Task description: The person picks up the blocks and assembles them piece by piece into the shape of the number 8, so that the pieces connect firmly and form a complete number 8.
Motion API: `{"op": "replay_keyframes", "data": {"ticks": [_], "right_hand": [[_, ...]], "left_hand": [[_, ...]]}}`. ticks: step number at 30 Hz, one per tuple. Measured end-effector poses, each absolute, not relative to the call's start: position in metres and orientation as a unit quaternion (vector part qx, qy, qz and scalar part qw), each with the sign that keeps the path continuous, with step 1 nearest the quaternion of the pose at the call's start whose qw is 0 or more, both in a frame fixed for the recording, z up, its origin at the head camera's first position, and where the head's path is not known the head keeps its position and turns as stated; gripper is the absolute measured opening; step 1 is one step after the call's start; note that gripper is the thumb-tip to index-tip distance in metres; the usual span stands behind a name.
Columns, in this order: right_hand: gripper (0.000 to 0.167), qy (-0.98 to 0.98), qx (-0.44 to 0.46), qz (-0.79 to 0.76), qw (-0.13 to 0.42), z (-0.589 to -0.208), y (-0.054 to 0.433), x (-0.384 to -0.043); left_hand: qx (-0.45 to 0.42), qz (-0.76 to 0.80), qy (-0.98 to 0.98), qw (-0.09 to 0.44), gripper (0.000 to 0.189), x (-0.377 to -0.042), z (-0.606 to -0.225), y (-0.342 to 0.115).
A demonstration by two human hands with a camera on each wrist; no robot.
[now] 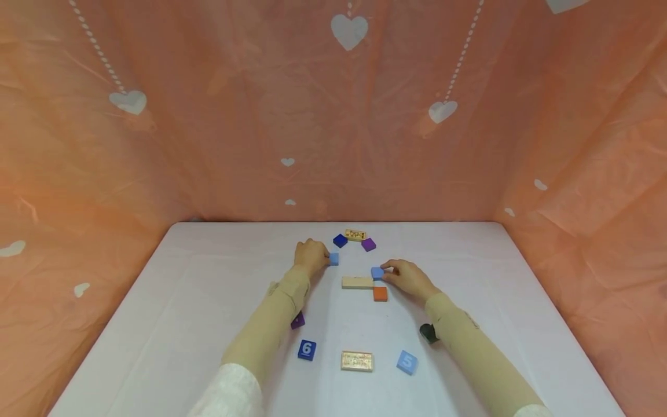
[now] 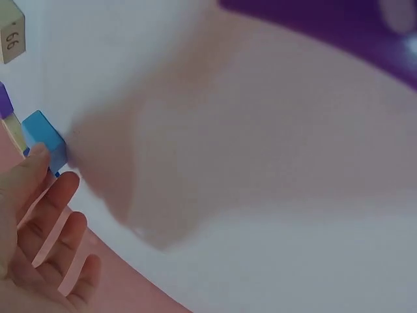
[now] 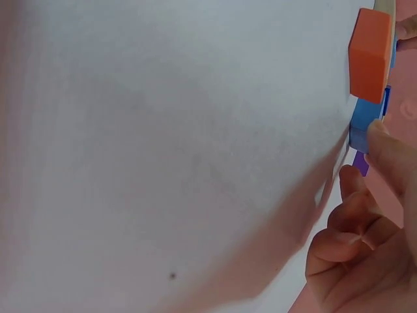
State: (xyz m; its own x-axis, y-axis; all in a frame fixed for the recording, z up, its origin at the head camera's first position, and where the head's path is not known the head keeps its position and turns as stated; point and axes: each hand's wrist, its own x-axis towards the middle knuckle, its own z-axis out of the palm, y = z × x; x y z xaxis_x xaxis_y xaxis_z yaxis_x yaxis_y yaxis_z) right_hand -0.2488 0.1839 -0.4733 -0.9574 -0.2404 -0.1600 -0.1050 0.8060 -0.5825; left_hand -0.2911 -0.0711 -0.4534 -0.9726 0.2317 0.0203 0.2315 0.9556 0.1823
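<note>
My left hand [image 1: 311,256] pinches a light blue block [image 1: 334,259] at its left side. In the left wrist view the thumb lies on that light blue block [image 2: 44,134], and the other fingers are spread below it. On the other side, my right hand [image 1: 409,278] has thumb and finger at a second light blue block [image 1: 377,273]. This block sits at the right end of a long plain wooden block [image 1: 357,282], just behind an orange block [image 1: 380,294]. In the right wrist view the thumb presses the light blue block [image 3: 366,124] beside the orange block [image 3: 369,55].
At the back lie a dark blue block [image 1: 340,240], a gold-printed wooden block [image 1: 356,235] and a purple block [image 1: 369,244]. Nearer are a blue 6 block [image 1: 307,350], another gold-printed block [image 1: 356,361], a light blue 5 block [image 1: 407,362], a dark green block [image 1: 428,333] and a partly hidden purple block [image 1: 298,320].
</note>
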Motion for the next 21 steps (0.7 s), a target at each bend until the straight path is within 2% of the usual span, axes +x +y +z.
{"op": "replay_keyframes", "data": {"ticks": [9, 21], "right_hand": [[0.034, 0.944, -0.096, -0.295, 0.114, -0.475, 0.186, -0.249], [0.034, 0.944, -0.089, -0.296, 0.116, -0.475, 0.184, -0.249]], "left_hand": [[0.141, 0.081, 0.986, 0.025, 0.023, -0.285, -0.451, -0.074], [0.193, 0.051, 0.980, 0.017, 0.018, -0.273, -0.452, -0.075]]}}
